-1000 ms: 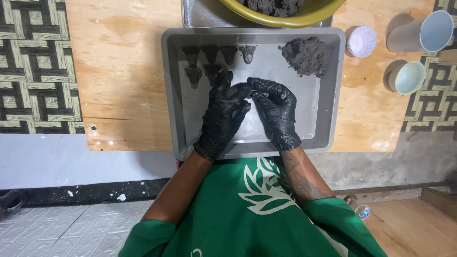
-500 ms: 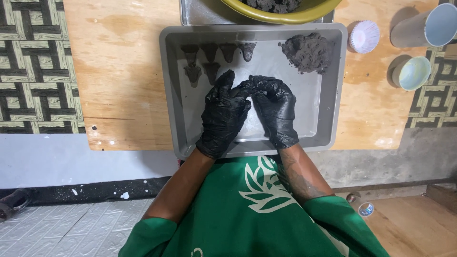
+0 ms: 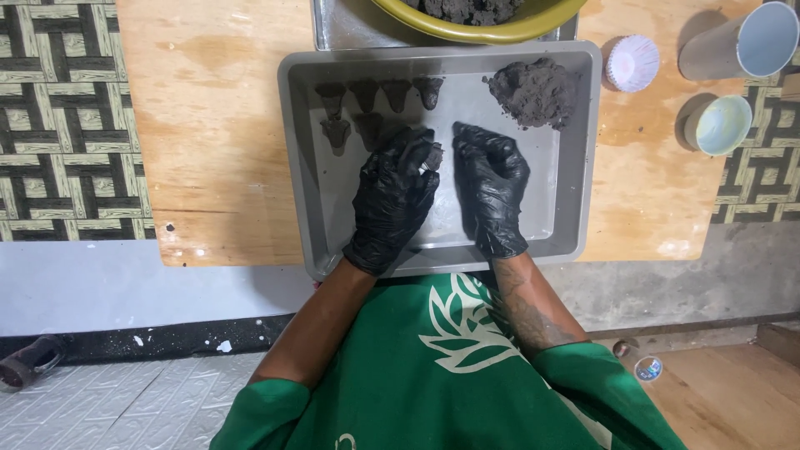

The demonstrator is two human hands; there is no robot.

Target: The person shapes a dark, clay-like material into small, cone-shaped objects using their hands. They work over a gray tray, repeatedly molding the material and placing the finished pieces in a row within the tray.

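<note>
Both my hands wear black gloves and hover over a grey tray (image 3: 575,150). My left hand (image 3: 392,196) pinches a small dark grey cone-shaped lump (image 3: 432,157) between its fingertips. My right hand (image 3: 492,187) has come off the lump and rests beside it, fingers curled, holding nothing. Several shaped dark cones (image 3: 379,104) stand in two rows at the tray's far left. A loose pile of dark grey paste (image 3: 533,90) lies in the tray's far right corner.
The tray sits on a wooden board (image 3: 208,142). A yellow bowl (image 3: 467,21) of the same dark paste stands beyond the tray. A white paper cupcake liner (image 3: 631,62), a tipped cup (image 3: 742,42) and a pale green cup (image 3: 718,125) lie at right.
The hands, pressed together around the lump before, have separated. The left hand keeps the lump and the right hand has drawn away to the right.
</note>
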